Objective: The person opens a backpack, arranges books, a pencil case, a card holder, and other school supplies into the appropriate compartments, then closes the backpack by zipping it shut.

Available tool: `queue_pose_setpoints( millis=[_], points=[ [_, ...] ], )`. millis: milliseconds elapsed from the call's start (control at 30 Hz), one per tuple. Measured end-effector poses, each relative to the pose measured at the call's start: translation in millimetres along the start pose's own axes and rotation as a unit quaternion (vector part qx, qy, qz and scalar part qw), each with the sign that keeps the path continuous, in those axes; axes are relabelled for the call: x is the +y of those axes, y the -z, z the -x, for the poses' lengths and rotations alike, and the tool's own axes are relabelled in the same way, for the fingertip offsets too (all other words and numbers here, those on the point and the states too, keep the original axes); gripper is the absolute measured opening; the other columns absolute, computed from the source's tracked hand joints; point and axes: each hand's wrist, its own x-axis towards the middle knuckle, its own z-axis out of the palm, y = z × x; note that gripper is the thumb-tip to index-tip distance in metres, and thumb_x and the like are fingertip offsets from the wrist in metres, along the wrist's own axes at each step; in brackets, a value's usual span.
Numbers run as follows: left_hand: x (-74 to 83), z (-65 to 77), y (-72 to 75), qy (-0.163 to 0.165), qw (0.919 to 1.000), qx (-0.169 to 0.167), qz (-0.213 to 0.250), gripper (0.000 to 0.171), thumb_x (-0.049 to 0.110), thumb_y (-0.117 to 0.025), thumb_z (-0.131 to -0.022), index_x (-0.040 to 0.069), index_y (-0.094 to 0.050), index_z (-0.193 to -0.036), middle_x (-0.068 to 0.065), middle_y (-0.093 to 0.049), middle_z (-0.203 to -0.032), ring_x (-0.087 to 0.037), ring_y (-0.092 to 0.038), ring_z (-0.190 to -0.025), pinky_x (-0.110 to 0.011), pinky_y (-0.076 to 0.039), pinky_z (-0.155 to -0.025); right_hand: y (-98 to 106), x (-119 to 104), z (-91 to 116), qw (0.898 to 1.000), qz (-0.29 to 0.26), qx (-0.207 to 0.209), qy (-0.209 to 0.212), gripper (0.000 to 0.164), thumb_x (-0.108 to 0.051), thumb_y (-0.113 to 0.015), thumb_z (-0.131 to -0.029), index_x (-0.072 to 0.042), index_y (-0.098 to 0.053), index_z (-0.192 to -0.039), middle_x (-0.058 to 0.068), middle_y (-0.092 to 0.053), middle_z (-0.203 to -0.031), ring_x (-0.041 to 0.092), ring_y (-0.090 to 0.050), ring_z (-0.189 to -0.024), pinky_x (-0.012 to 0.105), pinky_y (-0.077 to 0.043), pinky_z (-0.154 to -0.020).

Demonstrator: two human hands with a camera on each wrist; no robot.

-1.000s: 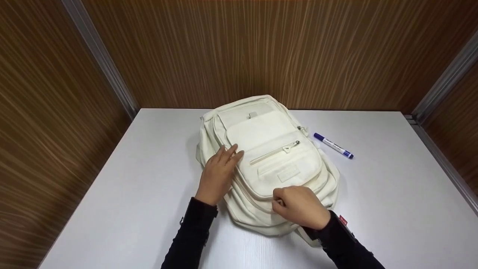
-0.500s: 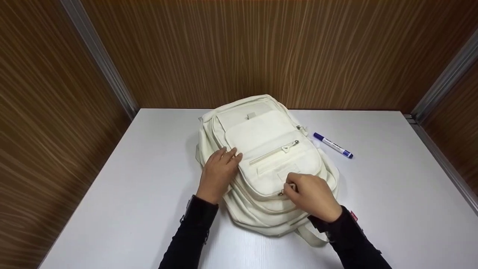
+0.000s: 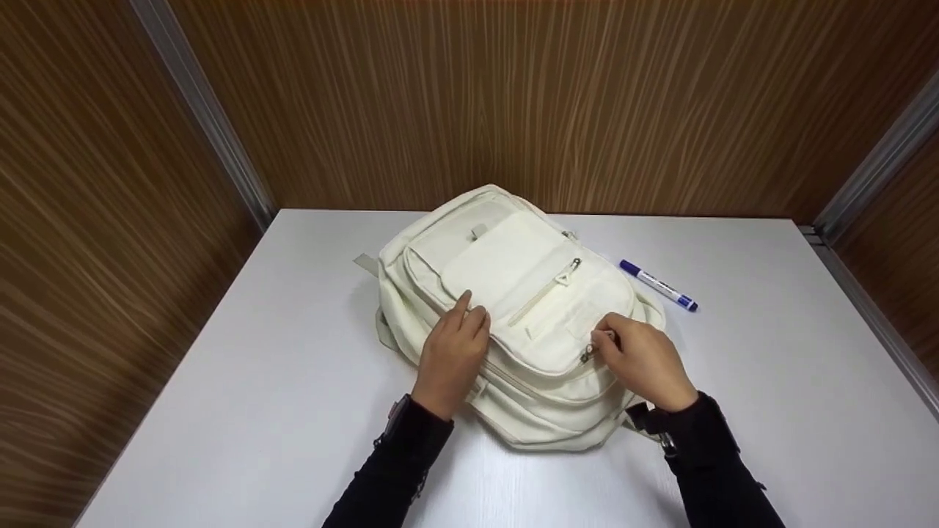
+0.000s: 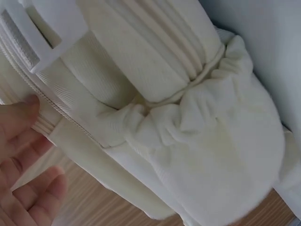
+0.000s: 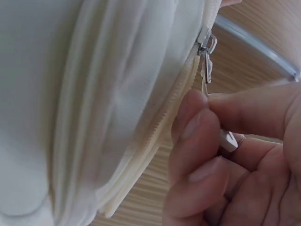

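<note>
Apparently mid-zip: backpack [image 3: 513, 308] flat on table [image 3: 220, 381], marker [image 3: 658, 285] just right of it. Right hand [image 3: 645, 359] pinching zipper pull [image 3: 589, 354]; left hand [image 3: 455, 352] flat, fingers straight, bracing backpack. Next, probably a steady pull along the track.

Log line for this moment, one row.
left hand presses backpack | right hand pinches zipper pull | marker on table, apart

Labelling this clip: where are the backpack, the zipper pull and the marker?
backpack [image 3: 506, 264], head view, front pocket flap.
zipper pull [image 3: 587, 356], head view, metal tab.
marker [image 3: 658, 285], head view, white barrel.
</note>
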Motion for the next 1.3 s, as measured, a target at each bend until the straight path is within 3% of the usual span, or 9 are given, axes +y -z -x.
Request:
queue_pose_setpoints(
  millis=[267,433,633,733,833,1000,1133,1300],
  points=[
    [20.8,-6.8,5.5,-0.018,0.9996,0.006,-0.019,0.009,0.0,-0.07,-0.08,0.007,-0.075,-0.082,-0.002,-0.064,-0.087,-0.022,-0.066,-0.11,-0.028,-0.054,-0.093,0.9,21.3,-7.8,0.999,-0.003,0.041,-0.035,0.012,-0.013,-0.059,-0.095,-0.007,-0.068,-0.09,0.005,-0.063,-0.071,0.019,-0.053,-0.061,0.032,-0.039,-0.058],
    [34.5,-16.9,4.0,-0.032,0.9993,0.014,-0.015,0.011,0.003,-0.072,-0.078,0.012,-0.073,-0.071,0.0,-0.064,-0.084,-0.02,-0.068,-0.102,-0.027,-0.053,-0.094,2.2,31.9,-10.8,0.994,-0.005,0.089,-0.062,0.015,-0.015,-0.057,-0.096,-0.005,-0.068,-0.094,0.012,-0.069,-0.076,0.024,-0.057,-0.06,0.035,-0.04,-0.056],
    [41.3,-22.6,2.5,-0.036,0.9991,0.004,0.02,0.009,0.004,-0.073,-0.077,0.013,-0.074,-0.076,0.001,-0.067,-0.088,-0.017,-0.068,-0.1,-0.027,-0.053,-0.095,1.3,38.2,-10.3,0.99,0.013,0.114,-0.077,0.016,-0.017,-0.057,-0.094,-0.006,-0.069,-0.091,0.012,-0.07,-0.077,0.022,-0.055,-0.057,0.033,-0.037,-0.052],
    [32.0,-19.6,3.5,-0.022,0.9965,-0.023,0.078,0.012,0.009,-0.075,-0.08,0.016,-0.075,-0.09,0.0,-0.07,-0.1,-0.02,-0.066,-0.109,-0.033,-0.051,-0.1,2.1,37.7,-7.9,0.992,0.034,0.097,-0.072,0.017,-0.017,-0.056,-0.091,-0.008,-0.067,-0.082,0.007,-0.063,-0.066,0.019,-0.049,-0.053,0.03,-0.032,-0.049],
    [12.4,-12.1,4.6,0.011,0.9896,-0.068,0.127,0.03,0.023,-0.074,-0.083,0.021,-0.071,-0.112,-0.002,-0.068,-0.122,-0.024,-0.06,-0.123,-0.041,-0.045,-0.109,5.3,34.4,-5.1,0.995,0.054,0.063,-0.063,0.017,-0.016,-0.055,-0.088,-0.012,-0.061,-0.072,0.001,-0.054,-0.058,0.017,-0.045,-0.052,0.029,-0.029,-0.048],
    [-23.2,1.1,7.7,0.095,0.9779,-0.127,0.136,0.058,0.028,-0.077,-0.08,0.023,-0.057,-0.134,-0.004,-0.055,-0.143,-0.027,-0.049,-0.135,-0.045,-0.033,-0.117,10.8,23.6,0.3,0.996,0.082,-0.012,-0.037,0.021,-0.015,-0.057,-0.083,-0.017,-0.053,-0.063,-0.004,-0.049,-0.055,0.015,-0.044,-0.051,0.031,-0.03,-0.055],
    [-35.5,8.2,8.9,0.127,0.9729,-0.138,0.136,0.058,0.027,-0.077,-0.081,0.023,-0.057,-0.136,-0.005,-0.055,-0.142,-0.027,-0.052,-0.132,-0.045,-0.032,-0.117,12.1,13.9,5.4,0.994,0.092,-0.049,-0.014,0.029,-0.014,-0.059,-0.084,-0.019,-0.045,-0.058,-0.007,-0.045,-0.053,0.012,-0.043,-0.05,0.03,-0.031,-0.055],
    [-33.7,11.4,7.7,0.118,0.9777,-0.124,0.121,0.053,0.026,-0.074,-0.084,0.022,-0.059,-0.134,-0.008,-0.059,-0.139,-0.027,-0.059,-0.125,-0.041,-0.043,-0.109,10.7,4.0,11.3,0.992,0.117,-0.042,0.015,0.036,-0.011,-0.058,-0.08,-0.02,-0.034,-0.055,-0.008,-0.032,-0.053,0.01,-0.035,-0.05,0.027,-0.026,-0.048]
  ],
)
